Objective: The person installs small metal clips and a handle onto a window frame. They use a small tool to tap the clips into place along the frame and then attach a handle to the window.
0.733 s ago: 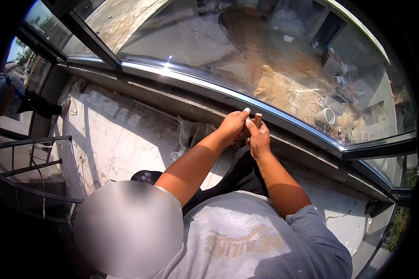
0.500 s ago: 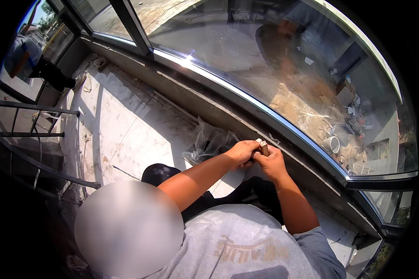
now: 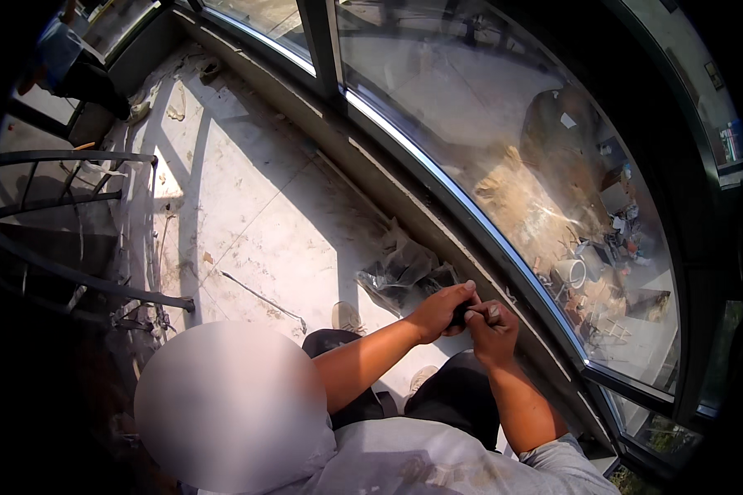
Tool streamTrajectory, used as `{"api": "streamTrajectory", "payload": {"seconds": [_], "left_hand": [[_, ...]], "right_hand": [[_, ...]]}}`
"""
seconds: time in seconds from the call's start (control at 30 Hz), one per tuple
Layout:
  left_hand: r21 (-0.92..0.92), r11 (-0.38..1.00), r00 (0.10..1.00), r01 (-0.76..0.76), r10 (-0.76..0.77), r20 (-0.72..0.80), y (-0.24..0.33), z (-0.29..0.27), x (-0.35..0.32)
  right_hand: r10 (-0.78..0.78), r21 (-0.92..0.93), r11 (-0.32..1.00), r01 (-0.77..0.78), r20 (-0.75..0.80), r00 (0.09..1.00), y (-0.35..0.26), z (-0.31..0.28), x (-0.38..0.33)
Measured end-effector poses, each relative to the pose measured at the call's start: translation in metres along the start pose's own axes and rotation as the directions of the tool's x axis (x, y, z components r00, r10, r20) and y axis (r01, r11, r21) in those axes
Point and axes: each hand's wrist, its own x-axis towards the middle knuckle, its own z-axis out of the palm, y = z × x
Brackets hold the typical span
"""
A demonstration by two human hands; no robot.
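My left hand [image 3: 442, 314] and my right hand [image 3: 494, 332] are together in front of my knees, close to the low sill below the window. The left fingers curl round a small dark thing [image 3: 461, 315], its thumb pointing up and across. My right hand is closed right beside it, fingertips bent in at the same thing. Most of that thing is hidden by the fingers, so its kind cannot be made out. Just beyond my left hand, a crumpled clear plastic bag [image 3: 404, 266] with dark contents lies on the floor.
A concrete sill [image 3: 363, 153] runs diagonally under the large framed window [image 3: 437, 165]. Curved dark metal railings [image 3: 82, 276] stand at left. A thin rod [image 3: 260, 297] lies on the dusty pale floor [image 3: 248, 219]. Another person [image 3: 78, 70] stands far left. A white bucket [image 3: 570, 272] shows in the glass.
The view has shifted, so the hands appear lower and slightly farther right. The brown piece with a pale end that showed between the fingers is now out of sight; the right fingers are curled tighter.
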Motion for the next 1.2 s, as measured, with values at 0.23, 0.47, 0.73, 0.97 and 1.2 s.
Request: {"api": "streamTrajectory", "payload": {"seconds": [0.23, 0.47, 0.73, 0.97, 1.2], "left_hand": [[-0.146, 0.974, 0.985, -0.174, 0.171, -0.027, 0.069, 0.046, -0.095], [-0.038, 0.984, 0.978, -0.173, 0.167, -0.126, 0.142, 0.083, -0.170], [0.221, 0.970, 0.969, -0.101, 0.146, -0.200, 0.221, 0.115, -0.236], [0.023, 0.989, 0.909, -0.148, 0.145, -0.390, 0.246, 0.146, -0.272], [0.166, 0.986, 0.970, 0.023, 0.019, -0.243, 0.320, 0.084, -0.264]], "right_hand": [[0.072, 0.102, 0.993, -0.060, -0.117, 0.990, -0.113, 0.075, -0.025], [0.290, 0.092, 0.952, -0.293, 0.045, 0.956, -0.228, 0.118, -0.048], [0.502, 0.206, 0.804, -0.558, 0.268, 0.822, -0.300, 0.136, -0.062], [0.288, 0.169, 0.924, -0.344, 0.288, 0.913, -0.323, 0.165, -0.067], [0.459, 0.454, 0.745, -0.489, 0.184, 0.869, -0.326, 0.236, -0.006]]}}
